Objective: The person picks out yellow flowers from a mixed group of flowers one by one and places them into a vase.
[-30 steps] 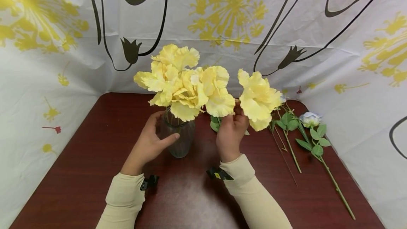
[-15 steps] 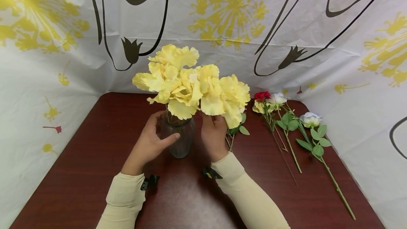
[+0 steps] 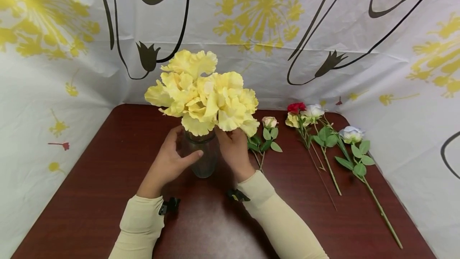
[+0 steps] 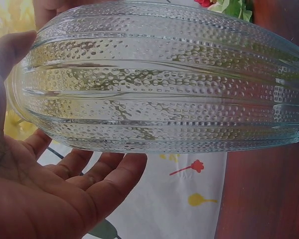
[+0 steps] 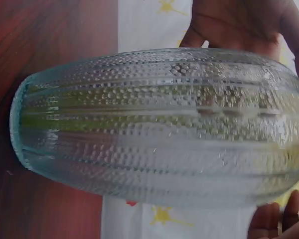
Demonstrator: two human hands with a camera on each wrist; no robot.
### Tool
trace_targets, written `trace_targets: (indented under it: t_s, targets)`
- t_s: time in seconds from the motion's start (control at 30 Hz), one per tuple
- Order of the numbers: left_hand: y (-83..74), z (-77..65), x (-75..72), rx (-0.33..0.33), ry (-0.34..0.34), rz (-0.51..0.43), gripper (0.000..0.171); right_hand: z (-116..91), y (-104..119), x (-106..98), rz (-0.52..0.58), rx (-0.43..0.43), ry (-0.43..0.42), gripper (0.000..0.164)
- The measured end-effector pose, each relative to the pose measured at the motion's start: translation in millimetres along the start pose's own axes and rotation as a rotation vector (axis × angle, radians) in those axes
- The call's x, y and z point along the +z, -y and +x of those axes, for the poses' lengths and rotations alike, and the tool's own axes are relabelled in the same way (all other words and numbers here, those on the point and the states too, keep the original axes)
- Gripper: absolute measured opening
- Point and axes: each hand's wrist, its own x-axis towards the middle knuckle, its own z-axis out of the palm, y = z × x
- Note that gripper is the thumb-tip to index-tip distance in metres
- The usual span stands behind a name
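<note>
A clear, ribbed and dimpled glass vase (image 3: 203,159) stands on the table, blurred green stems showing through its wall in the right wrist view. My left hand (image 3: 167,163) holds its upper side, the thumb (image 4: 12,52) on one side and the fingers (image 4: 109,186) around the other. Large ruffled yellow flowers (image 3: 201,91) crowd above its mouth. My right hand (image 3: 235,151) is at the vase's neck, gripping the rightmost yellow flower (image 3: 231,111) from beneath; the bloom hides its fingertips in the head view, while curled fingers (image 5: 266,219) show beside the neck in the right wrist view.
Right of the vase lies a pale pink rose (image 3: 269,122) with green leaves. Farther right lie a red flower (image 3: 296,108), a white rose (image 3: 314,111) and a bluish-white rose (image 3: 351,134) on long stems. A patterned white sheet (image 3: 251,23) hangs behind the dark red table (image 3: 90,195).
My right hand has carried the separate yellow flower leftward into the bunch over the vase. The bunch has shifted slightly left, and the pink rose is uncovered. My left hand has stayed put.
</note>
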Motion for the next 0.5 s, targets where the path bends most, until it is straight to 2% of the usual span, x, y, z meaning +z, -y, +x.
trace_targets:
  t_s: [0.1, 0.17, 0.27, 0.37, 0.5]
  targets:
    - [0.0, -0.1, -0.4, -0.006, -0.002, 0.011, 0.088, 1, 3, -9, 0.010, -0.048, 0.091, 0.033]
    - [0.2, 0.1, -0.4, -0.010, -0.002, 0.013, 0.088, 2, -9, -19, -0.027, -0.020, 0.122, 0.034]
    - [0.3, 0.1, -0.2, -0.010, 0.004, 0.006, 0.088, 4, -29, -39, -0.144, 0.045, 0.139, 0.028]
    - [-0.2, -0.2, -0.1, -0.004, 0.010, -0.007, 0.087, 7, -43, -68, -0.277, 0.095, 0.134, 0.023]
    - [-0.2, -0.2, -0.8, 0.006, 0.006, -0.006, 0.087, 18, -47, -117, -0.435, 0.073, 0.092, 0.019]
